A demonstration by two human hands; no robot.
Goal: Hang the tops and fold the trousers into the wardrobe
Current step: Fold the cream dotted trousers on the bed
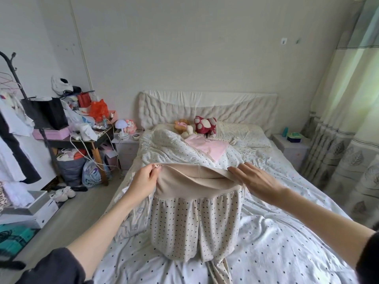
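Here, frame centre | left hand (pixel 146 178) pinches dotted trousers (pixel 194 222) waistband; right hand (pixel 254 179) flat, fingers straight | best: level waistband corners before folding.

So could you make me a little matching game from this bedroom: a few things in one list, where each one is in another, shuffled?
Things:
1. dotted trousers
2. red plush toy
3. mushroom lamp
4. teal bottle

Places:
A. on the nightstand by the curtain
B. at the headboard, beside the pillow
C. held up by the waistband over the bed, left hand pinching, right hand flat
D. on the nightstand by the cluttered desk

Pairs: 1-C, 2-B, 3-D, 4-A
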